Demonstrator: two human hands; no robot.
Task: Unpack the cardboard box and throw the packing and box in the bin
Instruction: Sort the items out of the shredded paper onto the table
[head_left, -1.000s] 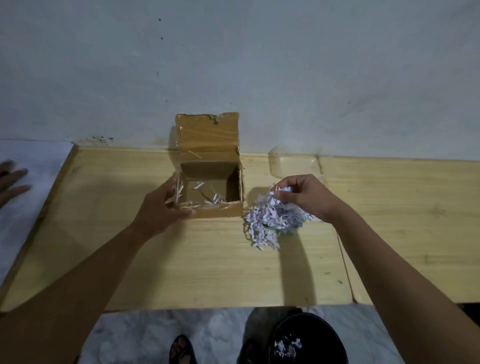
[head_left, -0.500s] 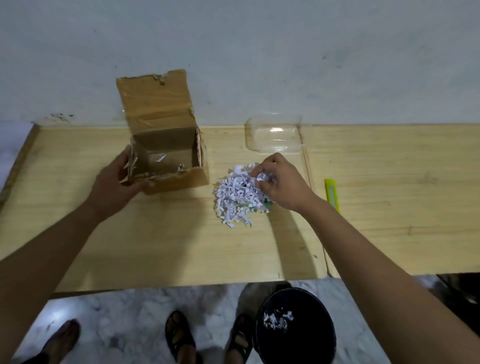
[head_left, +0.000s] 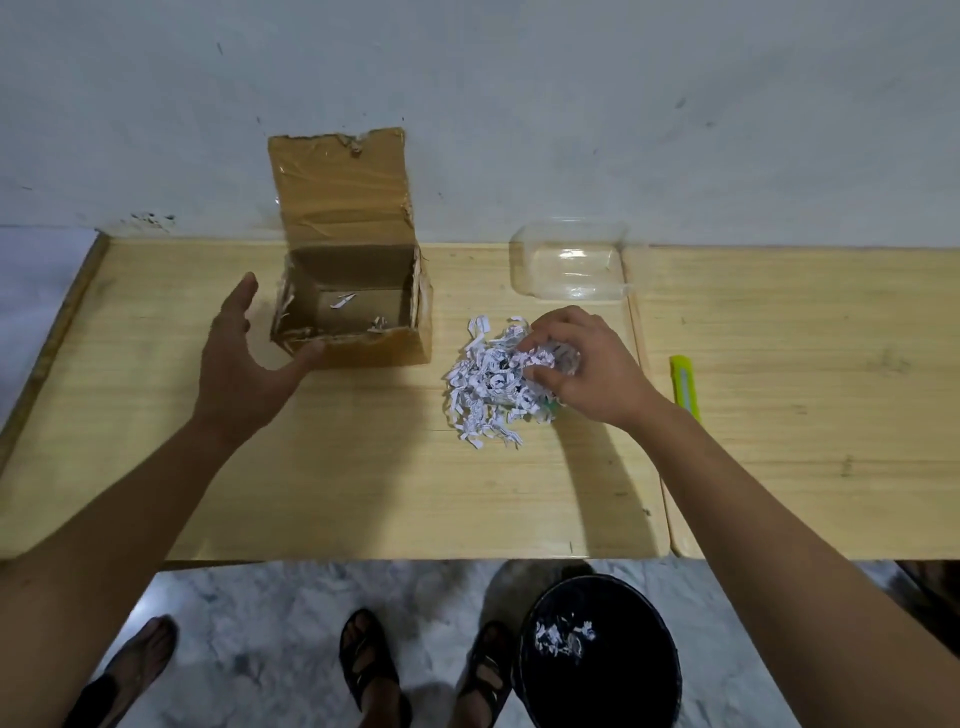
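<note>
I'm seeing the cardboard box (head_left: 353, 312) sitting open near the table's (head_left: 363, 493) back edge. My left hand (head_left: 244, 364) is hovering spread beside it; my right hand (head_left: 587, 364) is pinching the shredded paper (head_left: 488, 384). Bare wood is lying in front, the bin (head_left: 597, 654) waiting below.

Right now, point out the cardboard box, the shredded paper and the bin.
cardboard box (head_left: 363, 351): head view, front wall.
shredded paper (head_left: 485, 387): head view, middle of the pile.
bin (head_left: 670, 654): head view, right rim.

Scuffed white wall (head_left: 571, 104), marbled floor (head_left: 270, 623) (grey-veined)
</note>
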